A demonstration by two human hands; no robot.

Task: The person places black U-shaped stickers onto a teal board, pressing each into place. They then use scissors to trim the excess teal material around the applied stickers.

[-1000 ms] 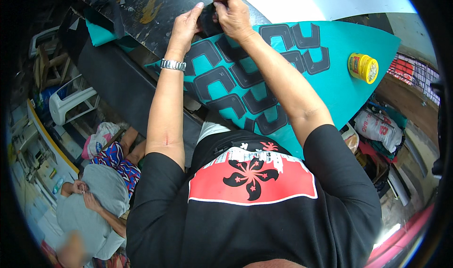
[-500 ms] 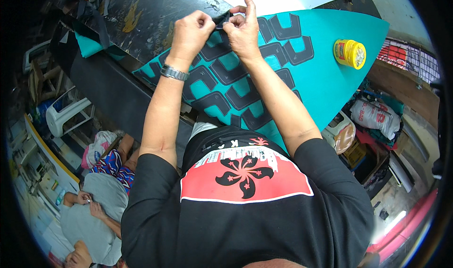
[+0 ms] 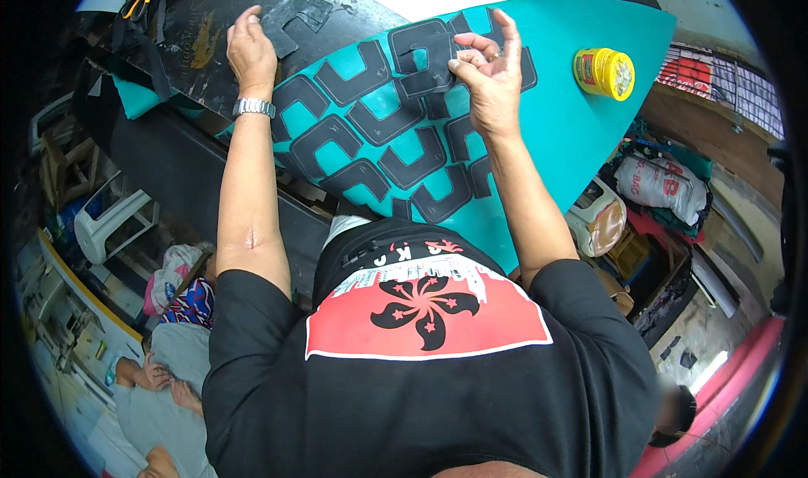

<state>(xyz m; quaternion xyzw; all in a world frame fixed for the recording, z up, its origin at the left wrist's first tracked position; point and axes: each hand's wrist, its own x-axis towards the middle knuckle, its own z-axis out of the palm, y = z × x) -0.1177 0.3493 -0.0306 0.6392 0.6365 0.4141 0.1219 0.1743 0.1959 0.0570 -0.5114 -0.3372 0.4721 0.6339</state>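
A teal surfboard [image 3: 572, 116] lies across in front of me, covered with several dark hook-shaped grip pieces. My right hand [image 3: 488, 78] holds one dark hook-shaped pad piece [image 3: 425, 57] just above the board's pattern. My left hand [image 3: 250, 49], with a metal watch at the wrist, pinches another dark cut piece [image 3: 295, 15] over a black sheet [image 3: 210, 49] at the board's left end. My arms come up from a black shirt with a red panel.
A yellow tub [image 3: 604, 72] stands on the board's right part. Right of the board are bags and boxes [image 3: 665, 183] on the floor. A white plastic chair [image 3: 114, 221] and a person lying on the ground [image 3: 160, 385] are at lower left.
My hands were together at one dark piece over the board. They have drawn apart: the left went left to the black sheet with one piece, the right stays over the board with another.
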